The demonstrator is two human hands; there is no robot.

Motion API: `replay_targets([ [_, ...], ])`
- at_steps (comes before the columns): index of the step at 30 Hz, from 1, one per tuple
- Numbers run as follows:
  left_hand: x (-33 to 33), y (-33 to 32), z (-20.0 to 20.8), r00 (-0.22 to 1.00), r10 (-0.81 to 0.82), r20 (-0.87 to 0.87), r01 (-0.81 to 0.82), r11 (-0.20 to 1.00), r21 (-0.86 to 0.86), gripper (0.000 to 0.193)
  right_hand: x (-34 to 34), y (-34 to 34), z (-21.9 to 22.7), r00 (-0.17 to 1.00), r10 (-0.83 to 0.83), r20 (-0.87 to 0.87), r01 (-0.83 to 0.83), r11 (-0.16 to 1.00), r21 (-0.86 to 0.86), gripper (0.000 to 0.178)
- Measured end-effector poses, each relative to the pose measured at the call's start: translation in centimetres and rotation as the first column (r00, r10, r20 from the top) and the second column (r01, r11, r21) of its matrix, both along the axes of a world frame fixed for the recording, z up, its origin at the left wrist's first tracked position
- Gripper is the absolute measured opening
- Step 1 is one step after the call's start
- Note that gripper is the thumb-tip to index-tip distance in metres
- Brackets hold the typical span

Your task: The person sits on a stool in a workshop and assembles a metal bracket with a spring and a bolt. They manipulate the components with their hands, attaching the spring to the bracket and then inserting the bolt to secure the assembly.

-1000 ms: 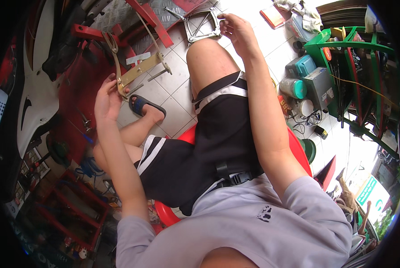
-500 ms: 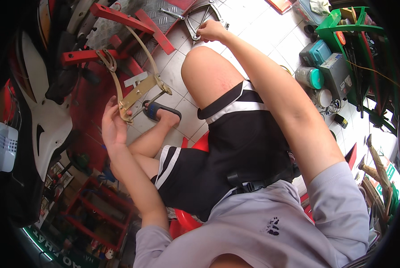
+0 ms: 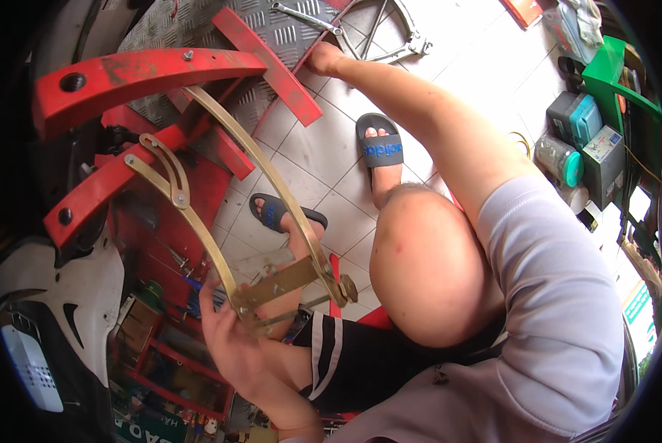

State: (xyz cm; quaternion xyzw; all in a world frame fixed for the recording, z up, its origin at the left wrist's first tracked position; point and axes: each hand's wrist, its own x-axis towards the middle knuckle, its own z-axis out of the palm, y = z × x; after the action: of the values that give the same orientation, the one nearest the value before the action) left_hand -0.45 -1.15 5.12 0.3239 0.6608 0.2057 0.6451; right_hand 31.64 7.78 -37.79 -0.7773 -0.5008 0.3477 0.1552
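Note:
My left hand (image 3: pixel 235 340) is at the near end of a gold-coloured metal bracket frame (image 3: pixel 275 284), its fingers against the lower corner and partly hidden or blurred there. Two long curved arms of the frame run up to red steel beams (image 3: pixel 150 70) at the upper left. My right arm stretches far forward. My right hand (image 3: pixel 322 59) is down beside the edge of a diamond-plate metal platform (image 3: pixel 279 33), its fingers out of sight. Close to it are a metal wrench (image 3: pixel 305 18) on the platform and a grey metal bracket (image 3: pixel 401 50) on the floor.
White motorbike bodywork (image 3: pixel 43 295) stands at the left, and a red tool rack (image 3: pixel 176 354) at the lower left. Along the right are a jar with a teal lid (image 3: pixel 571 168), a grey box (image 3: pixel 603 159) and a green shelf (image 3: pixel 608 70). My sandalled feet (image 3: pixel 381 148) rest on white tiles.
The view has shifted, and the gold frame appears larger and lower. My right hand has moved from the grey metal bracket to the platform's edge. My left hand stays at the frame.

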Motion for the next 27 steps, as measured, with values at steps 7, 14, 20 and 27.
replay_targets([
  [7,0.6,0.7,-0.3,0.999,0.009,-0.041,-0.011,0.998,-0.058,0.057,-0.3,2.6,-8.3,0.967,-0.107,0.231,0.035,0.954,0.296,0.028],
  [14,0.3,0.3,-0.3,0.999,0.005,-0.04,-0.006,0.999,-0.041,0.059,-2.0,3.1,-7.0,0.947,-0.278,0.163,0.193,0.894,0.404,0.029],
  [20,0.5,0.2,0.0,0.999,-0.013,-0.033,0.012,0.999,-0.032,0.057,-1.0,1.1,-6.7,0.875,-0.421,-0.239,0.481,0.809,0.338,0.043],
  [27,0.8,0.4,0.7,0.992,-0.085,0.098,0.088,0.996,-0.034,0.05,1.3,-10.2,7.8,0.998,0.062,-0.028,-0.063,0.998,-0.025,0.026],
])
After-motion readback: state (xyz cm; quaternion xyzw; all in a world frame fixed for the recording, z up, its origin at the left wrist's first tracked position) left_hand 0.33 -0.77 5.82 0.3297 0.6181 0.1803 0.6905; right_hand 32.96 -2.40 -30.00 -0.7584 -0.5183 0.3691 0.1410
